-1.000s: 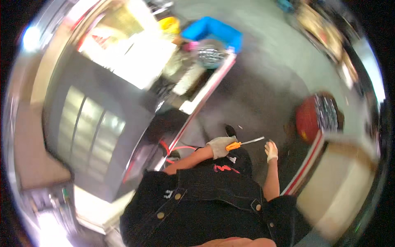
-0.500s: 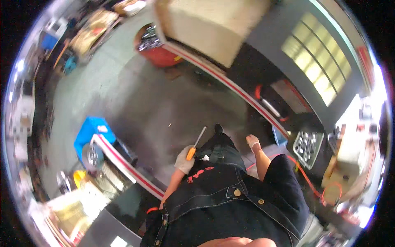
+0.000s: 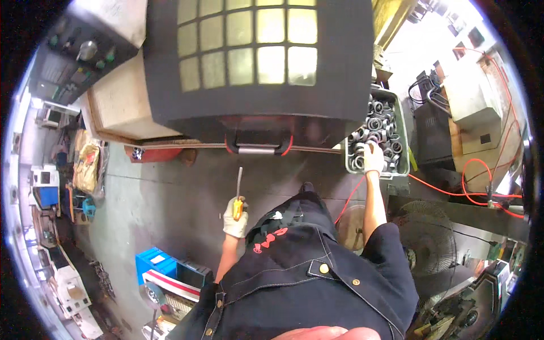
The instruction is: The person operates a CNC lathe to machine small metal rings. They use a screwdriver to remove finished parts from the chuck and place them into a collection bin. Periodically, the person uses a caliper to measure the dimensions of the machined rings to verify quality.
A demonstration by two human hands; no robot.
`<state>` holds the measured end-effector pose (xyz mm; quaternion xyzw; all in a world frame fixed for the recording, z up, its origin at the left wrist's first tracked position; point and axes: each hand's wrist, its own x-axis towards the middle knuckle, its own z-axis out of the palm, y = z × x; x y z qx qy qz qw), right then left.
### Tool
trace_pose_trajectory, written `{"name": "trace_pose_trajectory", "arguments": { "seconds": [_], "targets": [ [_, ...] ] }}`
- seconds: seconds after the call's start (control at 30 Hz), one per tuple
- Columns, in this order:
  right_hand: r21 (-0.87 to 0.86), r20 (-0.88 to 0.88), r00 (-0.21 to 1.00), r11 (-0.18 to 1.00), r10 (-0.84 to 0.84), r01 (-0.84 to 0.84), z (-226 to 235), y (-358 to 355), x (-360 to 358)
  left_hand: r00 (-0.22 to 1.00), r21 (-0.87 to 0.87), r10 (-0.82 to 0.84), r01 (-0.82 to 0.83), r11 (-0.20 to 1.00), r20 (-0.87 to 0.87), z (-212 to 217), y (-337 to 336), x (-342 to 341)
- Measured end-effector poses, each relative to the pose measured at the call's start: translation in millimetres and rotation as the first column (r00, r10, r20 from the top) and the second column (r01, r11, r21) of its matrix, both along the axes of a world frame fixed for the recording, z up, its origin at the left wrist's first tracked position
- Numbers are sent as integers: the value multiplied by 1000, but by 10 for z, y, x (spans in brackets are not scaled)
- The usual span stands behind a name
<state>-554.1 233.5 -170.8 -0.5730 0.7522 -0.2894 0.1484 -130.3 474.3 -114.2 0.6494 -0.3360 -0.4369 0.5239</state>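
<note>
My left hand (image 3: 234,221), in a pale work glove, is closed round the yellow-orange handle of a screwdriver (image 3: 238,207). Its metal shaft points up and away from me, over the floor. To the right, my gloved right hand (image 3: 373,158) reaches into the near part of a grey-green bin (image 3: 404,136) and touches the metal rings (image 3: 377,122) heaped inside. Its fingertips blend with the rings, so I cannot tell whether it grips one.
Ahead stands a dark machine door (image 3: 334,68) with a gridded window and a red-ended handle (image 3: 258,149). An orange hose (image 3: 436,191) runs along the right, near a large fan (image 3: 425,238). A blue box (image 3: 154,263) sits at lower left.
My view has turned right toward the machine door and the bin. My right hand has moved from beside my body into the rings. The screwdriver stays in my left hand, now more upright.
</note>
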Motion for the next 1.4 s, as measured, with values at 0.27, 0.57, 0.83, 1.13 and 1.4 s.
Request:
{"name": "trace_pose_trajectory", "arguments": {
  "seconds": [0.27,0.57,0.83,1.13,1.4],
  "targets": [
    [-46,-439,890,993,-122,113,70,-490,143,736,21,-423,487,873,529,234,-580,-997],
    [-130,859,509,986,58,107,91,-449,-37,705,13,-554,613,790,444,322,-919,-1100],
    [-172,587,-810,976,-9,-135,1243,-178,297,630,10,-572,667,745,525,286,-990,-882],
    [-276,929,217,953,298,-126,1217,-509,1032,690,-37,-498,603,797,525,370,-867,-451],
    [-228,971,69,973,229,-25,443,-743,781,848,-269,-260,413,870,462,181,-612,38]
  ]
}}
